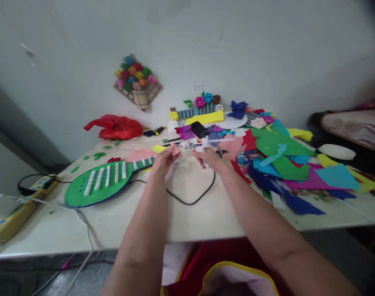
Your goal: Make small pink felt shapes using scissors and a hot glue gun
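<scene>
Nearest, a black cord (192, 203) lies in a loose loop on the pale table (202, 226), apparently giving the white glue gun (205, 142) slack to move. The right hand (211, 158) is wrapped around that gun, whose clear glue stick (226, 140) juts rightward, seemingly kept free of the fingers for feeding. Opposite, the left hand (163, 161) pinches a pink paper piece (175, 150) between its fingertips above the middle of the table, probably so lightly that the folds stay uncrushed; the two hands are near but apart. To the left, a green paper guitar (102, 185) rests flat, white rolls upward, presumably to protect them. Colored paper scraps (286, 152) heap at the right, likely for easy reach. Farther back are a red plastic bag (118, 127) and, hung on the wall, a paper tulip bouquet (134, 76), safely above the clutter.
</scene>
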Demonstrator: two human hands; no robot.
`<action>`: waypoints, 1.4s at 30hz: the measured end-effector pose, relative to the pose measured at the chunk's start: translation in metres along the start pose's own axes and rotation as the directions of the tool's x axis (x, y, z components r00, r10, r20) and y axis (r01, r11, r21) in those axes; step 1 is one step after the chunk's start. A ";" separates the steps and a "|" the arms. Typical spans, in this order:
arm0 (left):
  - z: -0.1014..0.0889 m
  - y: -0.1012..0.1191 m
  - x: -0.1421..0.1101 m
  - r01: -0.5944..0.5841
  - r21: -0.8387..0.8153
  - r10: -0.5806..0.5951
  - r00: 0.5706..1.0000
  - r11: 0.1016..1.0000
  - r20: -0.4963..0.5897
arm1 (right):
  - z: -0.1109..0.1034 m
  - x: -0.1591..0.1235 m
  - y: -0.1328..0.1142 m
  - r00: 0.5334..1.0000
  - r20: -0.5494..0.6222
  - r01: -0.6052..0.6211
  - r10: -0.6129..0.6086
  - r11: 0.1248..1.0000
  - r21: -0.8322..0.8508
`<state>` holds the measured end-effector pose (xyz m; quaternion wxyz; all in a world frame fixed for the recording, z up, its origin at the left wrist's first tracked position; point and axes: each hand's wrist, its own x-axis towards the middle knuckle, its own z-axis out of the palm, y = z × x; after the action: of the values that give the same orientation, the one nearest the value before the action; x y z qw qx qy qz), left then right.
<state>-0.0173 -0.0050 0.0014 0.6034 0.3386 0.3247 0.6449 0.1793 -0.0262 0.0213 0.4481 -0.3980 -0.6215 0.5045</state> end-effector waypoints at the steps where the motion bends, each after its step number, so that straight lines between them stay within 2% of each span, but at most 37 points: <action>1: 0.000 0.000 0.000 -0.001 0.001 0.001 1.000 1.000 -0.002 | 0.000 0.000 0.000 1.000 0.001 -0.001 0.001 1.000 -0.006; 16: 0.002 0.000 0.000 -0.011 0.018 0.011 1.000 1.000 -0.009 | 0.002 0.004 0.008 0.999 0.023 0.048 -0.046 0.993 -0.104; 42: -0.003 -0.001 0.007 -0.032 -0.044 0.028 0.995 0.999 -0.093 | 0.004 -0.001 0.000 0.997 0.066 -0.023 0.038 0.977 -0.212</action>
<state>-0.0198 0.0022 -0.0010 0.5854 0.2994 0.3326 0.6760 0.1757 -0.0285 0.0210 0.3735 -0.4348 -0.6807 0.4562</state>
